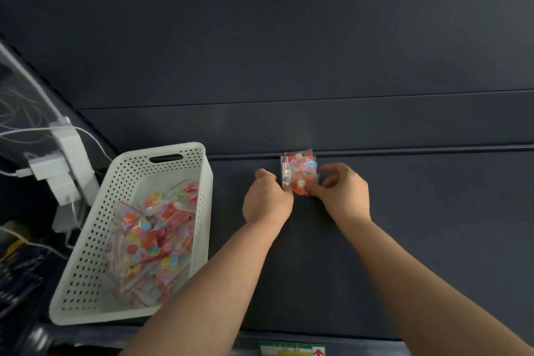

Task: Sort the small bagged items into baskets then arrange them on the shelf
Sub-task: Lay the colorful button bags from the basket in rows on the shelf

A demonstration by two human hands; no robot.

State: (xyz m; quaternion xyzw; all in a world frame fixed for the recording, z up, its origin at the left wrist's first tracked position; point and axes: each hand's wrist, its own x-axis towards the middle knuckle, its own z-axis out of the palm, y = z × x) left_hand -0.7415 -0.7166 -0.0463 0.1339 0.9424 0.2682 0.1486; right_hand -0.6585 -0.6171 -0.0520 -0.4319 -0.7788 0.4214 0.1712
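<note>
So: bag stack (299, 175) sits on the shelf (419, 240) by its back edge, left hand (267, 199) & right hand (344, 193) pinching its sides. Slick plastic w/o support, so it prob. slides apart or topples once released; basket (203, 211) sits at left.

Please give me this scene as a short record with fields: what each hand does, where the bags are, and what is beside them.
left hand: holds the left edge of the held bags
right hand: pinches their lower right part
held bags: small clear stack with colourful pieces, near the back of the dark shelf
basket: white, perforated, left of both hands
basket contents: many similar bags, loosely piled
far left: white chargers and cables
</note>
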